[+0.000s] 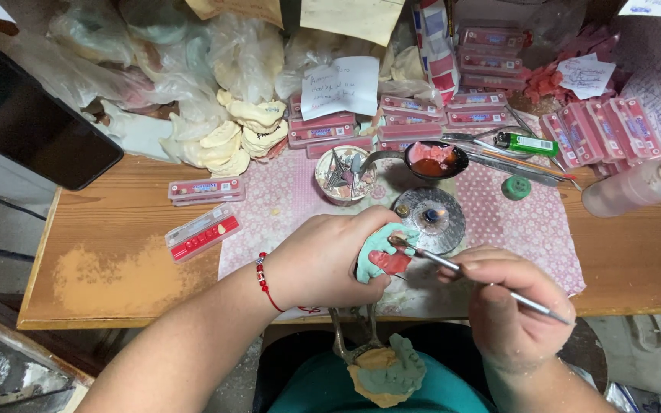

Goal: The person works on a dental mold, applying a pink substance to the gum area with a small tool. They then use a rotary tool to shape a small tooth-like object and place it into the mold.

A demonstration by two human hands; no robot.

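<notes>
Left grip (323,260): we clamp the green dental cast (380,256), red wax facing right | Right grip (503,302): pinched on the metal wax tool (468,274) | Tool's long axis slants up-left, tip touching the wax, above the desk (116,260).

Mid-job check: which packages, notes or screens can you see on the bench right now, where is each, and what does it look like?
Dark screen: far left, black, tilted, unlit.
Two flat boxes: left of the patterned mat, red with clear lids.
Stacked flat boxes: rear centre, pink-red, more at right.
Handwritten note: on the stack, white.
Second note: rear right, white.
Paper sheets: top edge, yellowish.
</notes>
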